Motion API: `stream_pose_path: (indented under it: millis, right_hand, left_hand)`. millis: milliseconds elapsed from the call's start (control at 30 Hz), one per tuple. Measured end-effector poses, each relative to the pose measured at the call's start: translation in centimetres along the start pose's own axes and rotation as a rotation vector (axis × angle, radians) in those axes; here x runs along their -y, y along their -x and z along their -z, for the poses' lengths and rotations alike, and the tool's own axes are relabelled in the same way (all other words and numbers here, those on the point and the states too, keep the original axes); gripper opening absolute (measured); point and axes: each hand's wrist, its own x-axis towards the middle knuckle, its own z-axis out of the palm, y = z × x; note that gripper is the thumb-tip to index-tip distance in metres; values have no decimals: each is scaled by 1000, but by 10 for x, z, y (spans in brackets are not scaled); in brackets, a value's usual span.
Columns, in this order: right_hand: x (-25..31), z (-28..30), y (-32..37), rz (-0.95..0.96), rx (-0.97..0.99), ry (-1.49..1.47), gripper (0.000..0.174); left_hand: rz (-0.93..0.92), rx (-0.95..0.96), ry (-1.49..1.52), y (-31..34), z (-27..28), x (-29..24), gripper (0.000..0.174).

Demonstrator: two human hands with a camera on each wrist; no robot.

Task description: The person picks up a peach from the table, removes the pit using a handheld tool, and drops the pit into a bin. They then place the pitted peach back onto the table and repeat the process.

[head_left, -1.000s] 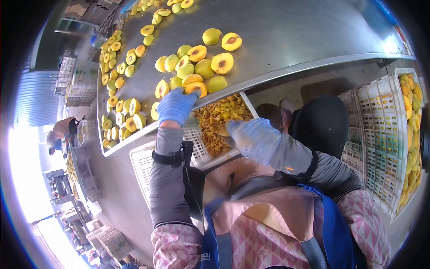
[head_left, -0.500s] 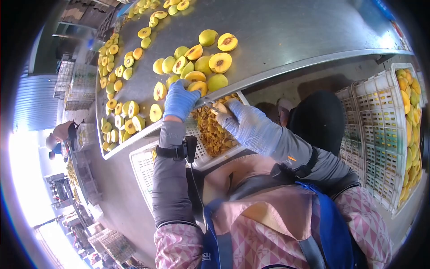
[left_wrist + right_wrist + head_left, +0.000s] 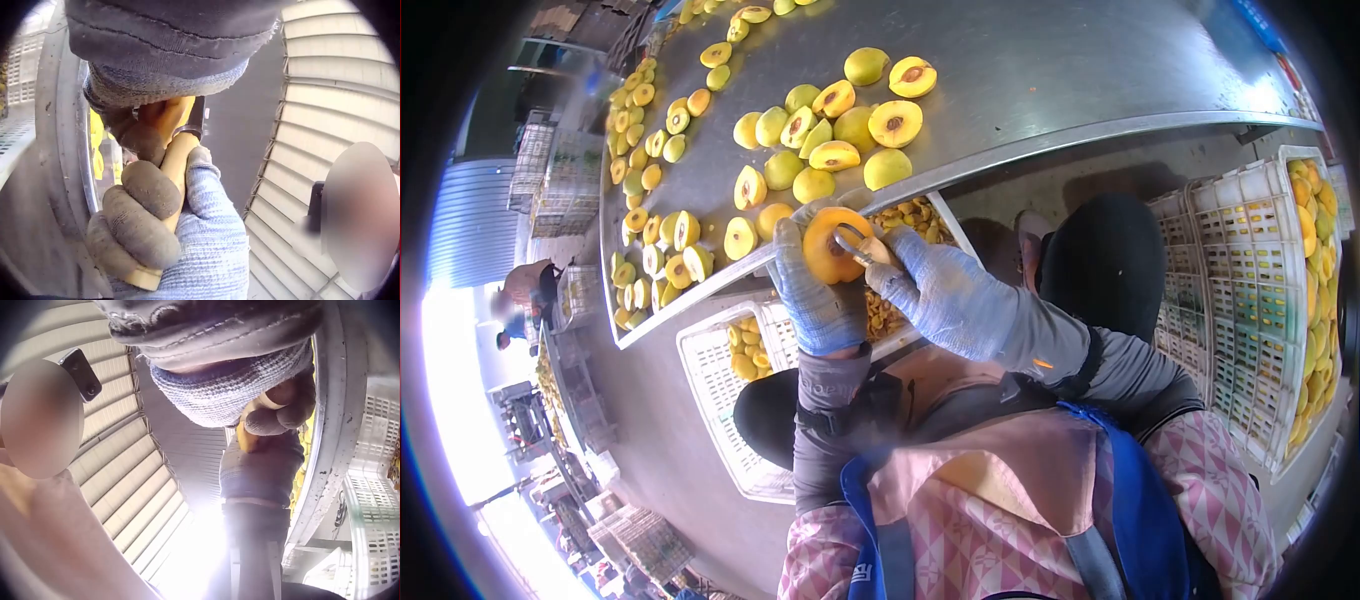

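- Stainless steel table (image 3: 1040,70) filled the top of the head view, scattered with halved yellow peaches (image 3: 840,120), some cut face up.
- Just off the table's near edge, the gloved left hand (image 3: 820,295) cupped one peach half (image 3: 828,245), fingers curled round its back, cut face towards the person.
- Beside it, also off that near edge, the gloved right hand (image 3: 935,290) was clenched round a wooden-handled pitting tool (image 3: 855,243); its metal loop sat in the middle of the peach half.
- The left wrist view showed the handle (image 3: 172,169) wrapped tightly by thumb and fingers.
- Under the table's near edge stood a white crate (image 3: 710,370) with a few peach pieces, and beside that a crate of scraps (image 3: 900,215).
- Judged from this, the stone was being scooped out. The next move would call for a firm hold on the fruit and a controlled twist of the loop, kept clear of the left fingers.
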Motion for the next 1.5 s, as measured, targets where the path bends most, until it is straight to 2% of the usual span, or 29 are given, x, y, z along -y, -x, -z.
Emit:
stream_pose_path:
  millis: [67,133,167,233,267,333,467,533,667,733,767,833,967,1067,1133,1167,1233,1267,1333,1467,1500]
  right_hand:
    - [-1,-2,1,17,-19,5,38]
    - [-2,-5,1,38,-52,76,37]
    - [-2,-8,1,35,-49,80,37]
    - [-4,-12,0,37,-47,70,34]
    - [-8,-14,1,35,-44,73,34]
    - [-16,-20,1,362,-115,381,31]
    - [-14,-15,2,459,-125,409,30]
    - [-4,-6,2,110,64,74,30]
    - [-1,-5,1,71,98,-1,30]
    - [4,-8,0,-111,55,-418,29]
    - [0,-8,0,-105,54,-416,29]
    - [-15,-9,3,440,-37,259,31]
    - [-20,-10,9,414,52,357,36]
    - [-9,-2,7,343,49,219,31]
    - [-5,2,5,208,89,137,28]
    - [-6,0,5,207,90,136,28]
    - [-11,-3,4,195,43,108,29]
    - [-10,-2,4,194,43,108,29]
    - [-7,1,4,102,57,110,30]
    - [-1,5,5,43,111,174,31]
    - [-2,5,5,68,114,190,30]
  left_hand:
    - [-33,26,-22,2,0,2,35]
    - [-222,42,-465,2,3,6,37]
    - [-219,40,-461,3,6,7,37]
    - [-496,19,-911,3,9,11,34]
    - [-493,17,-908,4,8,11,34]
    - [-488,-13,-895,6,5,9,32]
    - [-582,4,-1008,3,15,12,32]
    - [-522,1,-924,4,10,10,32]
    - [-644,56,-1128,4,15,12,29]
    - [-751,24,-1107,9,7,19,27]
    - [-757,24,-1104,9,6,20,27]
    - [-893,80,-1127,8,9,24,35]
    - [-894,162,-1170,2,25,19,40]
    - [-857,154,-1167,3,19,20,36]
    - [-921,84,-1272,3,17,21,28]
    - [-920,85,-1273,3,16,20,28]
    - [-717,47,-1078,3,14,19,35]
    - [-716,48,-1078,4,11,18,35]
    - [-471,-37,-880,8,4,16,42]
    - [-368,19,-736,7,9,11,29]
    - [-440,74,-934,7,13,10,25]
